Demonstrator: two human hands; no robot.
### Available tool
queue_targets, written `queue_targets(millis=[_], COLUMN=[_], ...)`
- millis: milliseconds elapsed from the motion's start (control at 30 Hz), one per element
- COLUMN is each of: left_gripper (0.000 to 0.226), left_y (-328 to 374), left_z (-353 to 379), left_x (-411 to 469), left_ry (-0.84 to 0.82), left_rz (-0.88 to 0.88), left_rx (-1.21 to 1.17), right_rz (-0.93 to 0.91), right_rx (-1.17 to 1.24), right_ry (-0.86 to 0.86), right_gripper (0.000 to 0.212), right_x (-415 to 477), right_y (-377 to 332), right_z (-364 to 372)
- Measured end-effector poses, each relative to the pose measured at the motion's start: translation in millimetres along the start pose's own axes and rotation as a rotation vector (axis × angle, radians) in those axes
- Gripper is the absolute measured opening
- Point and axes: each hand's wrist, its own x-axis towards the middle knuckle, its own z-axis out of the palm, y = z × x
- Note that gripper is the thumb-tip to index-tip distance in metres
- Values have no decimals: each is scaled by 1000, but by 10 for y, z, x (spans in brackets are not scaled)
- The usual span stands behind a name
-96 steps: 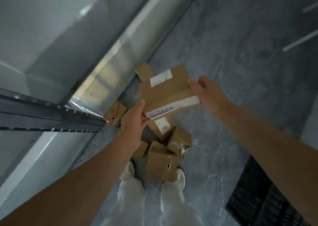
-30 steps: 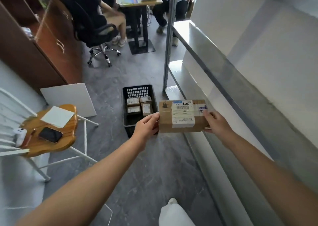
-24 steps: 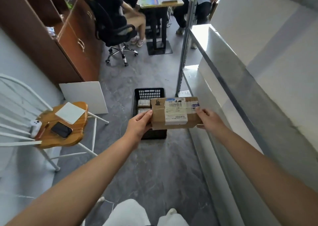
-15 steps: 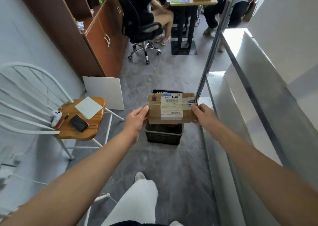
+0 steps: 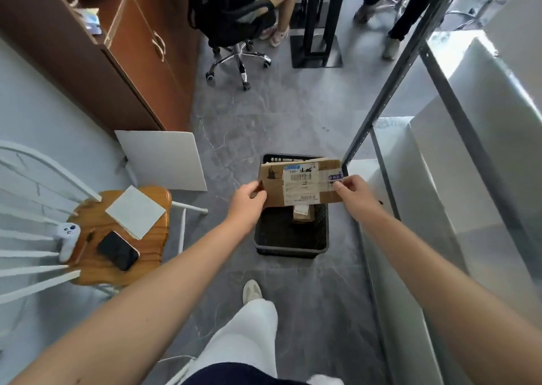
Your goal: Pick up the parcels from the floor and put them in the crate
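Since a moment ago I have stepped closer; the crate [image 5: 290, 248] now sits under my hands. One parcel [image 5: 300, 183], gripped by my left hand [image 5: 247, 198] and right hand [image 5: 353, 192], above the crate. One smaller parcel [image 5: 302, 215] inside it.

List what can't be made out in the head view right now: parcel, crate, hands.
- Crate contents: the held parcel covers the far half; only one small box shows.
- Parcel label text: too small and blurred beyond "530".
- Left hand and right hand fingertips: hidden behind the parcel ends.
- Gap between parcel and crate: a single view cannot settle it.
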Motion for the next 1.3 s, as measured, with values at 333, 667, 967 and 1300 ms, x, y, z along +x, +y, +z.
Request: queue_targets(millis=[333, 667, 967, 1300], left_gripper=[34, 34, 49, 65], left_y=[-218, -1910, -3042, -3868], left_z=[251, 957, 1702, 2203], left_x=[1228, 2191, 3166, 3550], left_ry=[-69, -91, 15, 264], left_rz=[-75, -400, -457, -677], left_rx=[179, 181, 332, 404], right_rz=[125, 290, 380, 429], right_rx=[116, 34, -3, 86], right_ry=[78, -127, -287, -314], right_gripper=[9, 9, 20, 34], right_x=[1009, 2200, 3140, 3592], right_y=[373, 1920, 3259, 3879], right_z=[473, 1481, 2452, 3233])
